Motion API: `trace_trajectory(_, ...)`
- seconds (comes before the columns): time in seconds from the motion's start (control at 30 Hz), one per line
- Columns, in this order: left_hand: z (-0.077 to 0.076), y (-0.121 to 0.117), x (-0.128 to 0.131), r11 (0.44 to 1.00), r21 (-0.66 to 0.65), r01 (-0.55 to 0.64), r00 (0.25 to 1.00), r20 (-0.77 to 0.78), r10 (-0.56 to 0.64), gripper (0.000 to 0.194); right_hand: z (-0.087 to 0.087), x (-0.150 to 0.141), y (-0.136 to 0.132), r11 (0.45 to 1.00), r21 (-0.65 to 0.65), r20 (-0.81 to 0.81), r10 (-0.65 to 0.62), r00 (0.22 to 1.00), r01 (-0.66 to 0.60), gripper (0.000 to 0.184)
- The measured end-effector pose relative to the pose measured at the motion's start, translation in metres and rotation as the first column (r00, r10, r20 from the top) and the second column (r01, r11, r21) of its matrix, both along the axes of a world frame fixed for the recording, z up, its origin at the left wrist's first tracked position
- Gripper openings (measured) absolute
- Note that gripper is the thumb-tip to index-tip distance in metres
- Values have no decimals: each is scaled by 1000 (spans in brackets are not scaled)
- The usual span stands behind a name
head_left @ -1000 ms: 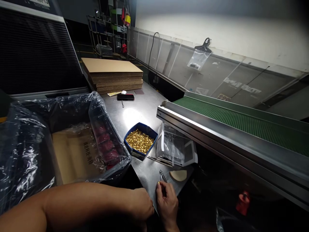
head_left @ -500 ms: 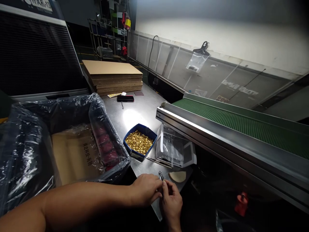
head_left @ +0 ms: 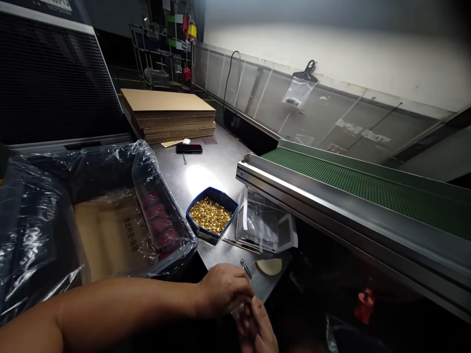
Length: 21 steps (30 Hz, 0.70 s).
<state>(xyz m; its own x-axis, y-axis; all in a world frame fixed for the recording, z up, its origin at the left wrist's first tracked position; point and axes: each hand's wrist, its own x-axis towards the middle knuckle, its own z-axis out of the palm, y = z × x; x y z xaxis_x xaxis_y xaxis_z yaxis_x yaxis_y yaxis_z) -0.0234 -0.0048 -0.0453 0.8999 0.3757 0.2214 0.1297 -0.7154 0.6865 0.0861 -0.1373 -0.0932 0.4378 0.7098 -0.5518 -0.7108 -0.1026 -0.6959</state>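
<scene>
Hands [head_left: 235,299] meet at table edge; carton [head_left: 110,235] print unreadable.

A stainless steel table [head_left: 217,171] carries a stack of flat cardboard sheets [head_left: 169,115] at its far end, with a black phone [head_left: 189,148] just in front. Nearer lie a blue tray of small brass parts [head_left: 212,214], a clear plastic bag [head_left: 263,225], tweezers [head_left: 246,268] and a tan disc [head_left: 269,266]. A plastic-lined carton [head_left: 110,225] sits at the left.
</scene>
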Motion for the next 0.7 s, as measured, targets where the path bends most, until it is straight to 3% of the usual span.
trace_trajectory(0.17, 1, -1, -2, 1000, -6, -24, 983, 181, 25, 24, 2, 12, -5, 997, -7, -46, 73, 996, -73, 43)
trace_trajectory(0.3, 2, -2, -1, 999, 13, -47, 958, 284, 42, 25, 14, 12, -8, 998, 15, 96, 57, 994, -59, 34)
trace_trajectory(0.47, -4, -5, 3, 995, 74, -68, 925, 379, 35, 22, 29, 8, -7, 1000, -16, 208, 27, 978, -24, 44)
trace_trajectory(0.7, -5, -3, 7, 984, 169, -49, 897, 442, -31, 27, 39, 23, -4, 991, -89, 379, 127, 917, -100, 53)
